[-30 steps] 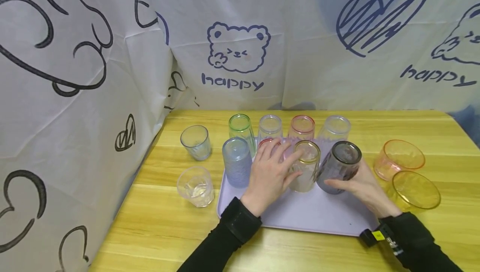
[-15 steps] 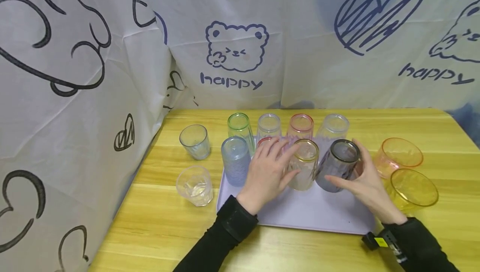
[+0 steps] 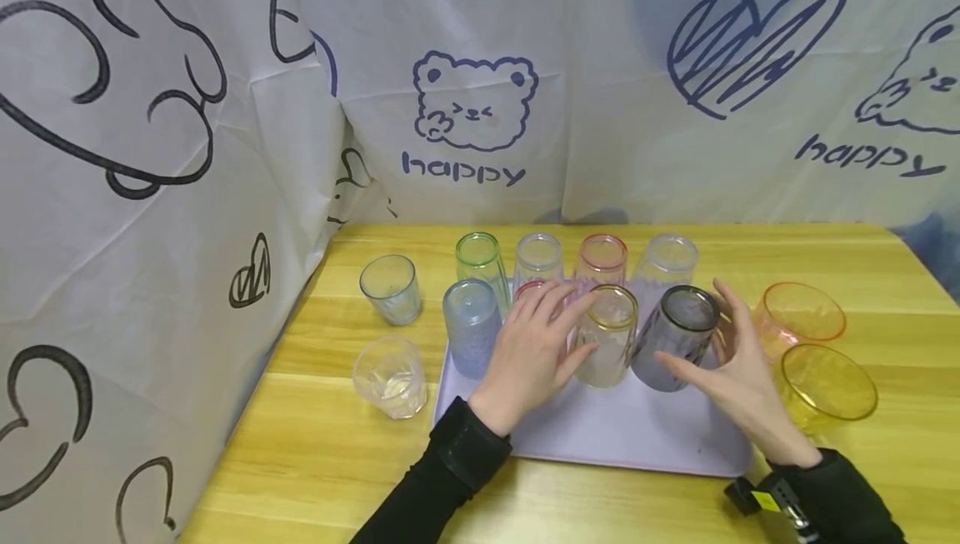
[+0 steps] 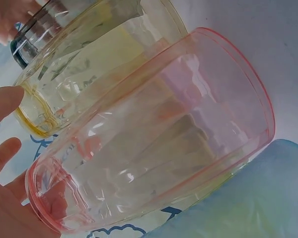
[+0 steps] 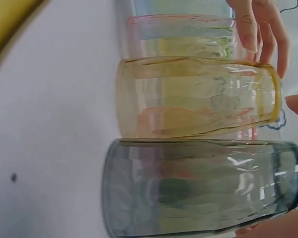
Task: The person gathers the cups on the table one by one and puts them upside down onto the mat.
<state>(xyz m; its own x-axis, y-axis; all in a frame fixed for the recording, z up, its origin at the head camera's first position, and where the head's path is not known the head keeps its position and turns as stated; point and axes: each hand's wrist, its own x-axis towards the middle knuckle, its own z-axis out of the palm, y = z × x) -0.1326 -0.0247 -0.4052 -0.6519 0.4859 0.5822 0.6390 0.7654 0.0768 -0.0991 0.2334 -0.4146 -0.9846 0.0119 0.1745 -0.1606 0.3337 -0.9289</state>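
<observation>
Glass tumblers stand upside down on a lilac tray (image 3: 615,440). My left hand (image 3: 528,352) spreads over the pink-rimmed tumbler (image 4: 154,134), fingers behind its raised base. One fingertip lies right by the base of the yellow-rimmed tumbler (image 3: 606,336). My right hand (image 3: 738,377) is spread beside the dark grey tumbler (image 3: 675,340), thumb in front of it and fingers to its right, in a loose curve around it. In the right wrist view, the grey tumbler (image 5: 203,188) and the yellow one stand side by side.
A blue tumbler (image 3: 471,327) stands at the tray's left. Behind is a row with green (image 3: 480,257), clear and pink (image 3: 602,257) tumblers. Upright glasses, one bluish (image 3: 392,290) and one clear (image 3: 392,381), stand left; orange (image 3: 802,319) and yellow (image 3: 828,386) ones stand right.
My right hand has loosened from the dark grey tumbler, its fingers and thumb opening outward and the hand shifting slightly right. My left hand has shifted slightly left; the tumblers keep their places.
</observation>
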